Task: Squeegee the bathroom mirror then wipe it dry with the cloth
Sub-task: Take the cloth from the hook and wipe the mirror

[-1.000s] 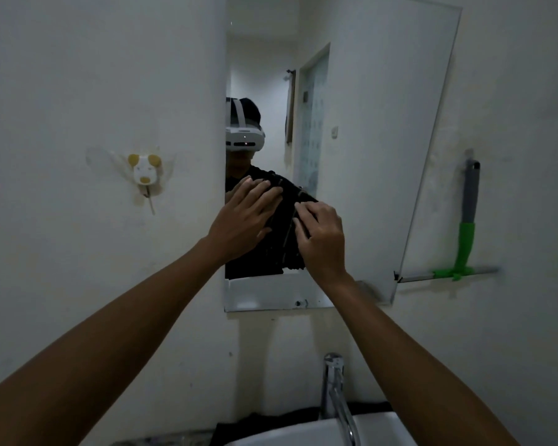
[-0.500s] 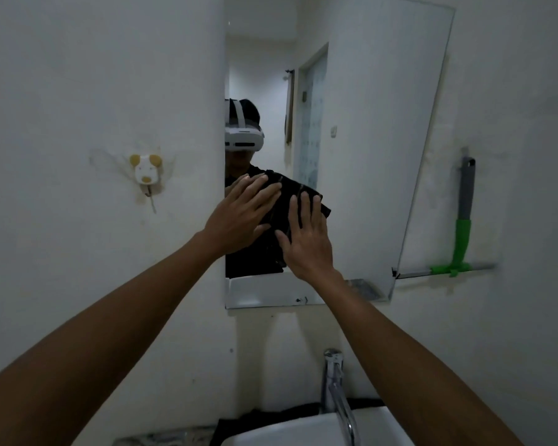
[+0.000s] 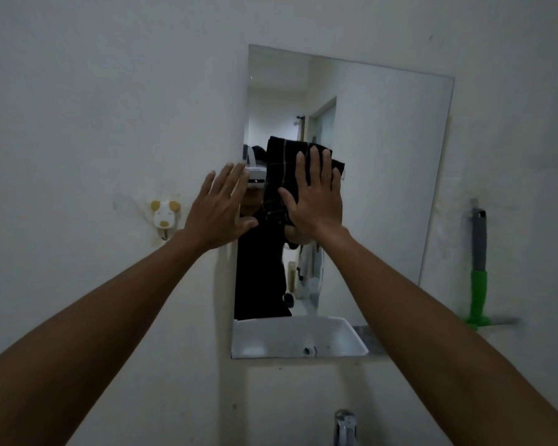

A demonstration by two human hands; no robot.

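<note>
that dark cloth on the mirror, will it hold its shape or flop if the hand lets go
Probably flops: the dark cloth shows folds and a sagging lower edge, so it looks soft. It likely drops too, since only the flat right hand pins it to the mirror. It seems light; an open palm holds it.

text: none legible | labels: none | brands: none | numbers: none | signs: none

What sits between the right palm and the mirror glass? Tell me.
The dark cloth, pressed flat against the mirror under the right hand, in the head view.
</note>
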